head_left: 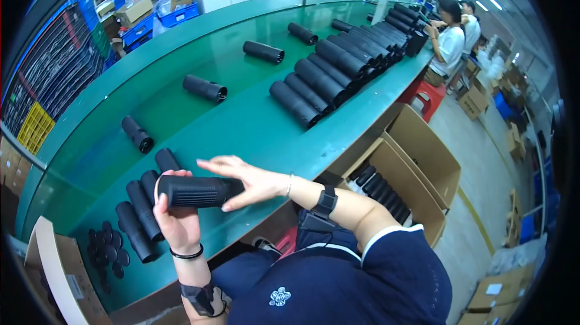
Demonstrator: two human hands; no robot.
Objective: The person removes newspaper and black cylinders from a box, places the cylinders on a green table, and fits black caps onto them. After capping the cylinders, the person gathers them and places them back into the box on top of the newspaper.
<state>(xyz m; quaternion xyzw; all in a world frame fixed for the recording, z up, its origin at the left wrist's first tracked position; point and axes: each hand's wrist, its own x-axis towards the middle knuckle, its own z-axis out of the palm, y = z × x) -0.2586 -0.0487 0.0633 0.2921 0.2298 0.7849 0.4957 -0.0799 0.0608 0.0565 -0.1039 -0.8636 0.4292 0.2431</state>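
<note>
This is a factory: a long green bench (266,124) bears rows of black tubes (320,81), people (449,41) at far right.

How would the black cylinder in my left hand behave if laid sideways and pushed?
The black cylinder would probably roll, given its round body. It seems stiff, its outline straight in your left hand. The ribbed side likely resists slipping.

Bright, cool light came from long white ceiling tubes (493,1). Glossy green work surface (241,128) showed pale sheen. Fisheye bent straight edges; corners fell black.
</note>
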